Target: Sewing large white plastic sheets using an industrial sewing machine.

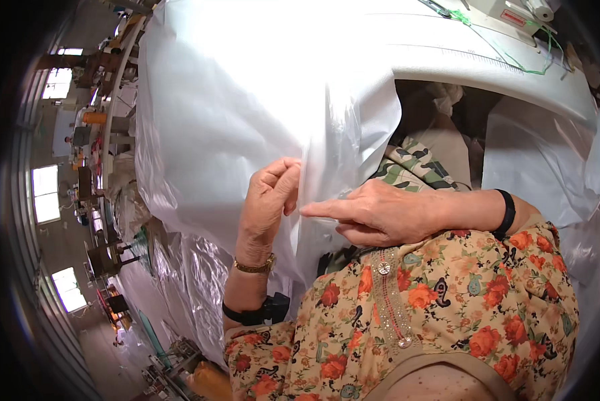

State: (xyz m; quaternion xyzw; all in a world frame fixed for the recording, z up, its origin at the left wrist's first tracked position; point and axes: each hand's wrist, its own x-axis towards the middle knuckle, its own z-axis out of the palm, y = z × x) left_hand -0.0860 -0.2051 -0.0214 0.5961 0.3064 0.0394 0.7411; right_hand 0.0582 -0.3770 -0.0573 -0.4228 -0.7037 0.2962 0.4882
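A large whitish, semi-transparent plastic sheet drapes over the table and hangs down in front of me. A long upright fold runs through it between my hands. My left hand is closed at the left side of this fold, fingers curled and pinching the sheet. From the right, my right hand reaches across with its index finger stretched out. That fingertip touches the fold just below my left fingers. The other right fingers are loosely bent, and its thumb is hard to make out.
A white table edge with a printed ruler scale curves along the upper right. Green thread lies near a white machine part. More plastic sheeting hangs at right. Camouflage cloth covers my lap. Workbenches and windows stand at far left.
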